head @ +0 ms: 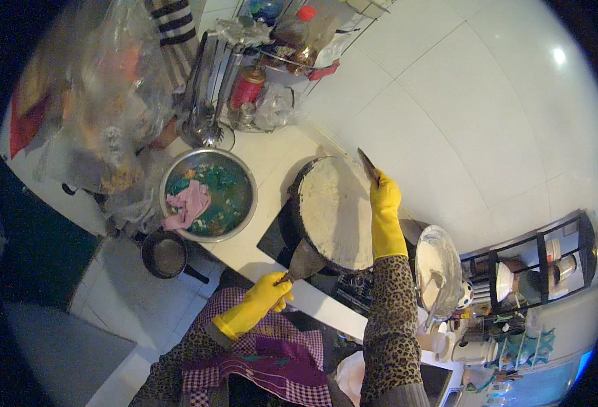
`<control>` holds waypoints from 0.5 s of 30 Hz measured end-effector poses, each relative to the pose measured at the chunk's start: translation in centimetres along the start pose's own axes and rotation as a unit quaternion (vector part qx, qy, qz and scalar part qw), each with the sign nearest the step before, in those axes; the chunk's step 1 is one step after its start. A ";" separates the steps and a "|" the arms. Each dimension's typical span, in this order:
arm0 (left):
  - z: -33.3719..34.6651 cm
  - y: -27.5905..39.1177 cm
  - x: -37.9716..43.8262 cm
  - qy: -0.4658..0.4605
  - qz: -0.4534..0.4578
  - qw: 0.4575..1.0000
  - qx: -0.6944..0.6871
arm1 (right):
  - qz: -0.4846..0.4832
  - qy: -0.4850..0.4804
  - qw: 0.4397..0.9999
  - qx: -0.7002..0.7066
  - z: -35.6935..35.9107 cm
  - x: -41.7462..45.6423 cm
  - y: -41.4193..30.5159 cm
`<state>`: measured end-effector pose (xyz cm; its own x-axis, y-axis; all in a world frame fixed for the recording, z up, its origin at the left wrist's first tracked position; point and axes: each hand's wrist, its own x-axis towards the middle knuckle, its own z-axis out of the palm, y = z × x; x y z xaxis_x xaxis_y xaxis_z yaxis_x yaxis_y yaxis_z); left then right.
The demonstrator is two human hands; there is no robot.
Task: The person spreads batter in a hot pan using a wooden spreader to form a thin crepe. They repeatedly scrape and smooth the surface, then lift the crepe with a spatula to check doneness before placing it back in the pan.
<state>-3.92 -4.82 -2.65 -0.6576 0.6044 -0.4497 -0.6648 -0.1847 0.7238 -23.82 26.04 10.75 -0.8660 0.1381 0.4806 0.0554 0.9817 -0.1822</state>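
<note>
A wide, pale round flatbread (332, 216) fills a dark round pan (296, 206) on the cooktop (274, 236). My left hand (264, 300), in a yellow rubber glove, grips the handle of a scraper with a broad flat blade (305, 262). That blade lies at the pan's near edge, by the flatbread's rim; whether it reaches under is not visible. On the pan's far right side, my gloved right hand (386, 198) holds a narrow dark tool (367, 164), perhaps a knife, pointing toward the wall. My right forearm covers part of the flatbread's right edge.
Left of the pan stands a steel basin (250, 203) holding a pink cloth (189, 203) and scraps. A small frying pan (165, 254) sits lower left. At right are a bowl of batter (434, 264) with a ladle, and a black dish rack (538, 254). The tiled wall (451, 112) bounds the counter.
</note>
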 end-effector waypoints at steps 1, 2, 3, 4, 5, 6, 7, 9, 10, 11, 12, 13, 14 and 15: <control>0.0 0.1 -0.1 0.002 -0.008 1.000 -0.011 | 0.007 -0.006 1.000 -0.016 0.5 0.4 0.5; -0.1 -0.1 0.0 0.004 -0.008 1.000 -0.001 | 0.010 -0.012 1.000 -0.024 1.3 0.7 1.1; -0.3 -0.5 0.2 0.008 -0.007 1.000 0.007 | 0.011 -0.019 0.999 -0.031 2.8 1.0 1.9; -0.2 -0.4 0.3 0.006 -0.009 1.000 0.020 | 0.019 -0.023 0.999 -0.041 3.5 1.0 3.1; 0.0 -0.1 0.5 0.003 -0.009 1.000 0.024 | 0.022 -0.027 0.998 -0.055 4.1 1.1 4.3; 0.1 0.2 0.2 0.004 -0.009 1.000 0.026 | 0.022 -0.034 0.997 -0.067 4.7 1.0 4.5; 0.3 0.4 0.1 0.005 -0.009 1.000 0.028 | 0.023 -0.042 0.996 -0.080 5.0 1.0 4.9; 0.2 0.4 -0.2 0.015 -0.012 0.999 0.027 | 0.021 -0.089 0.991 -0.101 6.2 0.8 3.7; 0.2 0.4 -0.4 0.018 -0.014 0.999 0.025 | 0.026 -0.112 0.986 -0.119 6.2 0.4 2.5; 0.2 0.4 -0.5 0.020 -0.016 0.999 0.024 | 0.032 -0.135 0.981 -0.138 5.9 0.3 1.6; 0.3 0.2 -0.3 0.016 -0.015 1.000 0.021 | 0.023 -0.142 0.979 -0.146 6.0 0.1 1.6; 0.1 -0.1 0.1 0.012 -0.014 1.000 0.018 | -0.011 -0.128 0.982 -0.138 5.8 -0.3 1.9; 0.1 -0.4 0.3 0.008 -0.013 1.000 0.016 | -0.045 -0.115 0.984 -0.129 5.6 -1.0 2.1; 0.1 -0.4 0.4 0.004 -0.010 1.000 0.006 | -0.083 -0.102 0.984 -0.121 5.3 -1.6 2.0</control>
<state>-3.83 -4.47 -3.09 -0.6474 0.6015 -0.4680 -0.6734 -0.1638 0.7209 -24.95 27.09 5.08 -0.9532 -0.0319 0.3006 0.0001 0.9944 0.1057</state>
